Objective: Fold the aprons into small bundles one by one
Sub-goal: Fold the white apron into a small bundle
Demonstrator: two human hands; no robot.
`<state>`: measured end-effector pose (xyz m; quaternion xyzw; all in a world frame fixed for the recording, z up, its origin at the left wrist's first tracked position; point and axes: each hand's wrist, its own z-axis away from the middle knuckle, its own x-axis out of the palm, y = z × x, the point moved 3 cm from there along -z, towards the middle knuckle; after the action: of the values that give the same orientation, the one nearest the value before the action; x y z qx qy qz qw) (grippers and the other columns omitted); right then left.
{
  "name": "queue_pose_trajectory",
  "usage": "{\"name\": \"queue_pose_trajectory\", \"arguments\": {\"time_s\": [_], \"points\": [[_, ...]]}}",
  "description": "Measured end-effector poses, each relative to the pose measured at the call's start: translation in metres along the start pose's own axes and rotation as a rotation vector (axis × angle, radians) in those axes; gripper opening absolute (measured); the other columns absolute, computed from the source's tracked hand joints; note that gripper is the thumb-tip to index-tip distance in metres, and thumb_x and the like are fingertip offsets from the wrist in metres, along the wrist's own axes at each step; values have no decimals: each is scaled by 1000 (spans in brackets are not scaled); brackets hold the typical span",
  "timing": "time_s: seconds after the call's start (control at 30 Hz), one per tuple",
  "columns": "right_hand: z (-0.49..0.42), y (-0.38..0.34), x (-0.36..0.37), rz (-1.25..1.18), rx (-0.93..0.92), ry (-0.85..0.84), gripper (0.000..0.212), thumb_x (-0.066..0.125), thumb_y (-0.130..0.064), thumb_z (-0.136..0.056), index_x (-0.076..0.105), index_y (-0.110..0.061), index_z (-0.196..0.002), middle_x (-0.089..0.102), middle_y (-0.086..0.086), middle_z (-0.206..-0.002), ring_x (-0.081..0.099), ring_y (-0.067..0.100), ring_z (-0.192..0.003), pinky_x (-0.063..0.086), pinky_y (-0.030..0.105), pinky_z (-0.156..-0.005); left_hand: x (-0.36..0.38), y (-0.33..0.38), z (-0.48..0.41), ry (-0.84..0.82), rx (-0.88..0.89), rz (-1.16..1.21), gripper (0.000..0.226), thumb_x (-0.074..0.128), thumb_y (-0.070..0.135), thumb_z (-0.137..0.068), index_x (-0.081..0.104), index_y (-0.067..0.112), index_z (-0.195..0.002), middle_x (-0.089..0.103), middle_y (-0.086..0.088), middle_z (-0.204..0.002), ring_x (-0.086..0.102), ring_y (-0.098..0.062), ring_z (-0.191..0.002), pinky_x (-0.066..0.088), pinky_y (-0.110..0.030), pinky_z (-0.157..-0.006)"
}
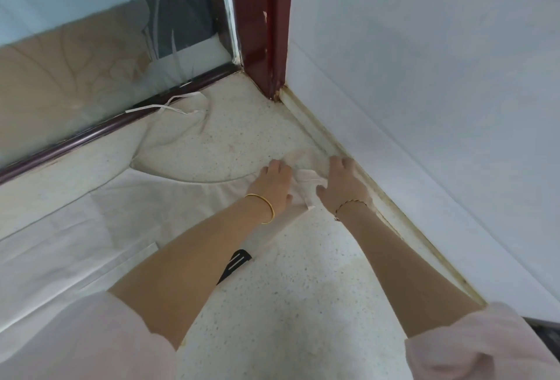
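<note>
The left hand (pixel 274 179) lies palm down on white cloth just right of the frame's middle, fingers stretched forward and close together, thumb tucked low at its side; a gold bangle (pixel 263 208) circles the wrist. The right hand (pixel 342 179) sits just beside it, also palm down, thumb spread wide toward the left hand and fingertips bent against the baseboard (pixel 315 125); whether it pinches the cloth or only presses on it cannot be told. A thin chain bracelet (pixel 351 205) rings that wrist. Between the two hands a small folded white strip (pixel 307 176) of the apron shows.

The white apron (pixel 136 198) is spread flat on the speckled terrazzo floor (pixel 272 304), running from the lower left of the frame up to the hands, with a curved edge across the middle. Its narrow ties (pixel 169 105) trail at upper left, touching the dark red sill of a glass panel (pixel 91 31). Under the left forearm a black slotted object (pixel 235 264) lies on the floor (what it is stays unclear). A dark red door post (pixel 260 25) rises at top centre, and a pale wall (pixel 424 76) fills the right side. Pink sleeves (pixel 485 346) cover both upper arms at the bottom corners
</note>
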<state>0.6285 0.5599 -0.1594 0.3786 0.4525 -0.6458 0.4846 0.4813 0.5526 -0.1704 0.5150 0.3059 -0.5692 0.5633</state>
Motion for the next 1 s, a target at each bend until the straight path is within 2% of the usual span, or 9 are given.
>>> {"name": "queue_pose_trajectory", "arguments": {"time_s": [0.1, 0.3, 0.37, 0.5, 0.57, 0.67, 0.8, 0.9, 1.0], "points": [[-4, -1, 16, 202, -24, -93, 53, 50, -34, -92, 29, -8, -133, 38, 9, -127, 59, 24, -82, 41, 31, -53, 7, -3, 1, -58, -62, 24, 56, 62, 27, -87, 32, 5, -130, 31, -16, -129, 43, -30, -112, 41, -33, -93], [-24, -10, -4, 356, -71, 55, 12, 46, -11, -89, 56, -15, -95, 59, 2, -86, 52, 25, -102, 41, 32, -75, 17, -14, 4, -144, -131, 54, 86, 74, 37, -77, 21, 2, -134, 27, -17, -131, 40, -32, -116, 36, -32, -99], [-37, -18, -22, 222, -71, 161, 14, 41, -17, -95, 55, -13, -99, 56, 4, -84, 54, 28, -96, 41, 35, -83, 17, -15, 5, -165, -142, 61, 95, 74, 39, -76, 14, 0, -139, 25, -17, -134, 38, -32, -120, 34, -32, -102], [-47, -39, -44, 59, -79, 247, 15, 44, -2, -91, 47, -7, -105, 39, 4, -88, 42, 21, -57, 32, 29, -52, 15, -15, 4, -150, -145, 130, 99, 77, 35, -73, 11, 6, -141, 27, -15, -132, 39, -31, -122, 36, -32, -102], [-48, -48, -46, 56, -125, 318, 23, 44, 5, -86, 49, -7, -105, 39, 5, -90, 40, 20, -56, 29, 28, -51, 15, -15, 4, -149, -136, 165, 99, 77, 32, -74, 9, 13, -143, 29, -13, -129, 39, -31, -121, 38, -33, -101], [-54, -56, -53, -66, -221, 319, 33, 44, 3, -87, 52, -10, -117, 52, 10, -103, 53, 28, -90, 39, 32, -67, 17, -15, 3, -181, -113, 96, 102, 75, 36, -76, 5, 16, -147, 28, -16, -131, 40, -32, -119, 40, -35, -100], [-43, -64, -70, -162, -338, 244, 50, 47, 3, -83, 47, -13, -131, 50, 7, -128, 43, 27, -119, 40, 33, -95, 16, -15, -7, -271, -127, 24, 110, 77, 41, -72, 0, 21, -149, 27, -19, -133, 42, -35, -118, 43, -39, -96], [-7, -51, -53, -328, -341, 416, 36, 48, 5, -76, 59, -17, -102, 55, 1, -113, 53, 20, -99, 50, 32, -72, 14, -13, -11, -326, -168, 35, 119, 80, 43, -67, -5, 27, -148, 27, -17, -132, 41, -36, -119, 46, -42, -94], [18, -28, -5, -284, -134, 135, 7, 49, -17, -86, 54, -21, -89, 57, -3, -99, 58, 17, -77, 52, 31, -63, 15, -10, -13, -334, -197, 15, 122, 75, 53, -66, -11, 26, -148, 27, -16, -132, 41, -35, -119, 44, -40, -96]]}}
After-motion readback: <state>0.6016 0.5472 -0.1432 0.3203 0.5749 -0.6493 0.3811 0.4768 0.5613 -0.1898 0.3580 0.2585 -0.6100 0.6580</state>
